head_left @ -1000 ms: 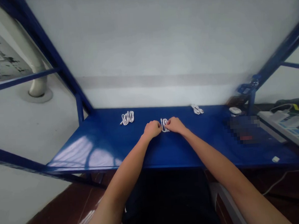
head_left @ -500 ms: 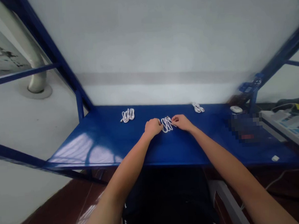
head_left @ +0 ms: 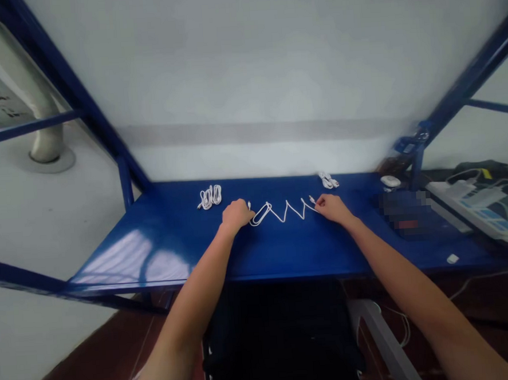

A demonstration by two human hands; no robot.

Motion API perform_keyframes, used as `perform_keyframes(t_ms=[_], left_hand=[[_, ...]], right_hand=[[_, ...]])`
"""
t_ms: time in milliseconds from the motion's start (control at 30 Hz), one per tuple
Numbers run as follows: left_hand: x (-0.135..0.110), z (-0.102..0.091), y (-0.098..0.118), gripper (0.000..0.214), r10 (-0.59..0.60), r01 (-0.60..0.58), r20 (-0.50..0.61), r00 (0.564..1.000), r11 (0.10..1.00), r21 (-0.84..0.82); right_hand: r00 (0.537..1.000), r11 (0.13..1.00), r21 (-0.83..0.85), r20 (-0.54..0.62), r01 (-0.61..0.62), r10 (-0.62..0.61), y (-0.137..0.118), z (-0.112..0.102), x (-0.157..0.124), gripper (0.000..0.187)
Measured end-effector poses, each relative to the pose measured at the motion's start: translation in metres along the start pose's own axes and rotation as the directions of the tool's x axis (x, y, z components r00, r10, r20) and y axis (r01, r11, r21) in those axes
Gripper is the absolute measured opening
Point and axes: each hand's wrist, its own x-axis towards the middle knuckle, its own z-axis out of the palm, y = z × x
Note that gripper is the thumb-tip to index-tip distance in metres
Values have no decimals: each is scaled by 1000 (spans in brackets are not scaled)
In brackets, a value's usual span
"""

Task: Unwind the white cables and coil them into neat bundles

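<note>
Along the bottom of the frame, a red-brown tiled floor [head_left: 96,354] is seen at lower left and a grey metal bar [head_left: 381,337] at lower right, with a thin white wire [head_left: 470,285] trailing beyond it. Both forearms are extended from the bottom corners over a blue steel bench [head_left: 283,251].

At the middle of the bench, a white cable [head_left: 283,212] is stretched between the left hand [head_left: 237,215] and the right hand [head_left: 330,208]. Its zigzag form appears to be held open by this spacing, with a narrow loop left near the left hand. The left hand is closed with its fingers curled, and the cable's end appears to be pinched there, though the grip is partly hidden. The right hand's fingertips are closed on the cable just behind its small plug [head_left: 312,199], so the plug is left exposed.

Further back, two tied white cable bundles are placed apart near the bench's far edge, one at upper left of centre [head_left: 210,197] and one at upper right of centre [head_left: 328,180]. At right, a white power strip [head_left: 470,211] is seen beyond a pixelated patch [head_left: 404,210]. A pale wall [head_left: 246,58] closes the view.
</note>
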Motion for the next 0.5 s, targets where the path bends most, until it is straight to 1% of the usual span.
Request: perform_keyframes(t_ms=[67,133,200,300,333,400,467,500], left_hand=[[-10,-4,-13,24,-14,13,9,1000,999,37],[-23,-9,-33,22,-22,21,8,1000,996,83],[-38,-14,-59,22,-47,48,-9,999,992,117],[-55,-25,-105,21,-132,136,-38,991,982,132],[-59,-29,-120,22,-164,168,-45,985,979,115],[-64,-37,-147,23,-218,227,-100,971,970,83],[-67,-44,-170,22,-251,261,-131,959,963,62],[-67,-47,-180,22,-281,292,-168,945,955,46]], right_hand=[[999,999,-25,-12,-43,43,11,-4,-2,11],[996,995,-37,-31,-88,87,21,-7,-2,12],[992,992,-39,-46,-121,120,29,-10,-3,12],[987,987,-37,-53,-156,154,34,-13,-2,13],[985,986,-37,-51,-165,163,34,-13,-2,14],[982,982,-41,-49,-186,184,35,-13,-2,16],[977,976,-57,-60,-210,207,36,-13,-1,18],[974,973,-66,-68,-219,215,37,-12,-1,20]])
